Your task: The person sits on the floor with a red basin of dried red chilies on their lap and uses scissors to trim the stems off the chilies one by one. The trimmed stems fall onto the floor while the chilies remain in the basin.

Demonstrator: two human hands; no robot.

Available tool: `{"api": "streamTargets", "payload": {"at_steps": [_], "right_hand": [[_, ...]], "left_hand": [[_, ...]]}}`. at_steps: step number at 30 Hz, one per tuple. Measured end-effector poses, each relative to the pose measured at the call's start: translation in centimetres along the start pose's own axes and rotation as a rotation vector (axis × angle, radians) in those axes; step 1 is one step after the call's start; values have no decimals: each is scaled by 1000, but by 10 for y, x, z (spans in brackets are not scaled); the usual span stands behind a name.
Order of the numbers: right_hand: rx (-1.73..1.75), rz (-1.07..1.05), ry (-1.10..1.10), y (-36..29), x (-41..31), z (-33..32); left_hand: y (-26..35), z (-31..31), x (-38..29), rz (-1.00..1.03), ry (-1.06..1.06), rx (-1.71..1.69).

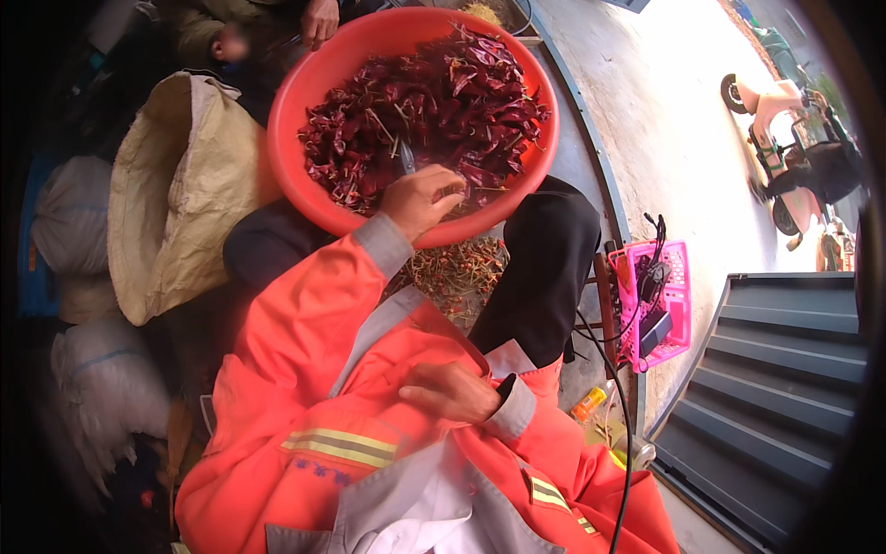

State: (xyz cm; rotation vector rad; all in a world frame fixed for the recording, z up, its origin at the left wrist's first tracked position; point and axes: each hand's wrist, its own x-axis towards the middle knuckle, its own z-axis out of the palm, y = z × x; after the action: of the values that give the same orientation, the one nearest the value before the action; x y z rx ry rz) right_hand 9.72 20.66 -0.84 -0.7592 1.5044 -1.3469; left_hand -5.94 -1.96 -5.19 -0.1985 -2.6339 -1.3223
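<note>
A red plastic basin (291, 187) heaped with dried red chili peppers (429, 97) stands before me, at my knees. My left hand (432, 197) is curled over its near edge, above the peppers. A grey pointed metal tool (407, 158) shows just beyond its knuckles; whether the fingers grip it is hidden. My right hand (450, 391) lies over the front of my orange jacket (304, 332), its fingers loosely extended and nothing visible in it. Below the basin, between my legs, many pepper stems and scraps (457, 277) are piled.
A co-worker's hand (320, 21) touches the basin's far left rim. An open woven sack (214, 187) stands at left, near filled white sacks (83, 215). At right are a pink plastic basket (682, 305) with cables and a black cord (628, 443); a scooter (775, 131) stands beyond.
</note>
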Motion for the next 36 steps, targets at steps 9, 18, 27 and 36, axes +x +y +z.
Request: {"api": "streamTargets", "payload": {"at_steps": [9,18,27,36], "right_hand": [[-59,-47,112,12,5,-14],[-52,-11,260,18,3,-30],[-94,-28,325,22,-7,-39],[-141,-38,419,6,-13,-47]], "left_hand": [[-61,81,60,61,-243,295],[-75,83,69,65,-325,359],[-82,85,68,28,-339,346],[-80,64,70,11,-170,314]]}}
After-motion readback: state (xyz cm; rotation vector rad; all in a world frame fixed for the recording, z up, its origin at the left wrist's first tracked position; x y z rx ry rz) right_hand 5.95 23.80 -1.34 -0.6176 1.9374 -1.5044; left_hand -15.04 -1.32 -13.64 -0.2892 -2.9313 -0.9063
